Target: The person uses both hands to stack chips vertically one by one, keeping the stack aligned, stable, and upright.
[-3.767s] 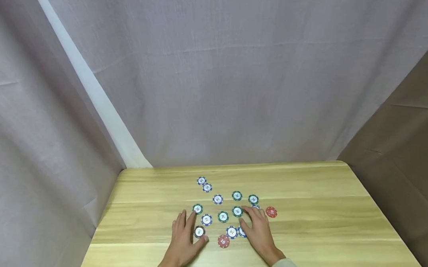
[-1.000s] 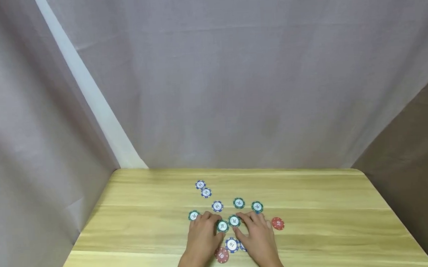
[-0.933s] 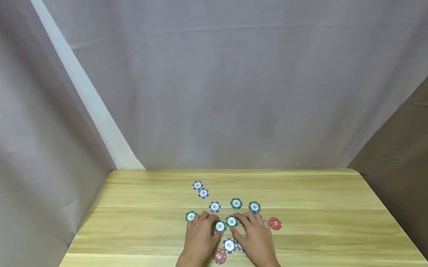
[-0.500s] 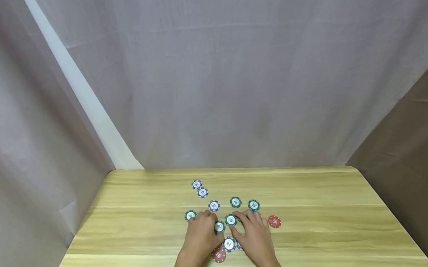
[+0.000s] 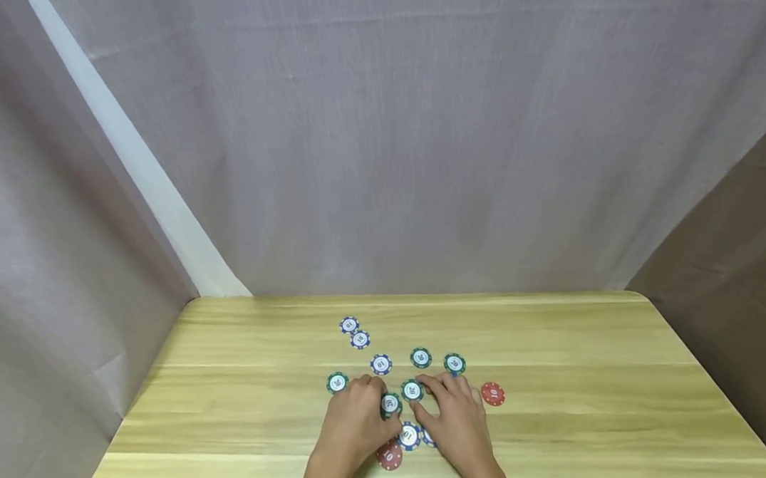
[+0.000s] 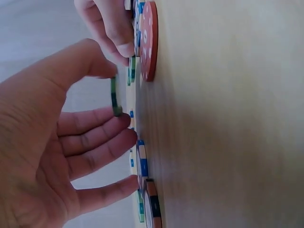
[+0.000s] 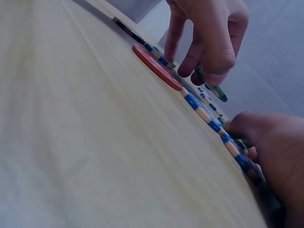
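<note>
My left hand (image 5: 359,418) pinches a green-edged poker chip (image 5: 391,405) between thumb and fingers. In the left wrist view that chip (image 6: 114,97) is held tilted, raised off the table. Just to the right, my right hand (image 5: 458,414) has its thumb and forefinger at the edges of another green-edged chip (image 5: 412,390), which lies on the table. A red chip (image 5: 389,455) lies partly under my left hand, beside a blue-edged chip (image 5: 409,435). A second blue-edged chip (image 5: 429,437) is mostly covered by my right hand. The left wrist view shows a black-edged chip (image 6: 153,204) below my left fingers.
More blue-edged chips (image 5: 359,339) and green-edged chips (image 5: 421,358) lie flat farther back on the wooden table (image 5: 588,373). One red chip (image 5: 493,394) lies right of my right hand. Grey curtains (image 5: 379,146) hang behind the table and at its sides.
My left hand has moved right from beside the black-edged chip, pinched a green-edged chip and tilted it up. My right hand has stayed nearly in place, its fingertips closing in on its green-edged chip.
</note>
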`<state>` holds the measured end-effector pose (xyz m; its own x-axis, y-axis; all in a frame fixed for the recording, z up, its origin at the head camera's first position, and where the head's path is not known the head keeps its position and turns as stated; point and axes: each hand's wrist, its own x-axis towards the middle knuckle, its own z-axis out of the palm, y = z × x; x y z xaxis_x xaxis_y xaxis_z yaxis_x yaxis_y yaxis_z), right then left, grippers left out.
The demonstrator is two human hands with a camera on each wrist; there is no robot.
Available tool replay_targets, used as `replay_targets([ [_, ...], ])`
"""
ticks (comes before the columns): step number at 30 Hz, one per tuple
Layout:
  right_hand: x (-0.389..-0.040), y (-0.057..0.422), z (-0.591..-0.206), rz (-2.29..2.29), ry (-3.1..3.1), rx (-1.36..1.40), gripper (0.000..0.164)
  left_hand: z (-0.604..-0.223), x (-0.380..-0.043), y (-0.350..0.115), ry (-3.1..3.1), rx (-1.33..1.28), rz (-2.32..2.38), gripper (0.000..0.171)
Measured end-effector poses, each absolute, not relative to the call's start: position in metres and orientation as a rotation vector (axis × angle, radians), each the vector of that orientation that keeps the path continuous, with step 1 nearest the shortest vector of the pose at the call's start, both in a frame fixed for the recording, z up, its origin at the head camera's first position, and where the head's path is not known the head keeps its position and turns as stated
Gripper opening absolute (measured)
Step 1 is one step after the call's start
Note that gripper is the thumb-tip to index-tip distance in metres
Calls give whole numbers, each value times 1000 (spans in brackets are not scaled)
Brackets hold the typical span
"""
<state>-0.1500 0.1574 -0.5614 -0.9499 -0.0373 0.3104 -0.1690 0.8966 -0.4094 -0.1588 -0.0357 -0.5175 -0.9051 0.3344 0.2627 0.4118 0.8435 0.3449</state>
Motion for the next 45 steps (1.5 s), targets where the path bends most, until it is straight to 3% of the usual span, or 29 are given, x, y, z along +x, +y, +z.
replay_targets([
  [13,-152,161,-561,685,-2744,163,37,-515,-175,-35,-2850,-679,-422,30],
  [21,-154,162,-558,712,-2745,154,37,-509,-189,-29,-2811,-775,-351,25],
  [36,-152,160,-561,689,-2750,164,39,-514,-202,-15,-2958,-861,-445,41],
  [45,-152,160,-560,684,-2780,170,40,-516,-196,-18,-2934,-911,-666,29],
])
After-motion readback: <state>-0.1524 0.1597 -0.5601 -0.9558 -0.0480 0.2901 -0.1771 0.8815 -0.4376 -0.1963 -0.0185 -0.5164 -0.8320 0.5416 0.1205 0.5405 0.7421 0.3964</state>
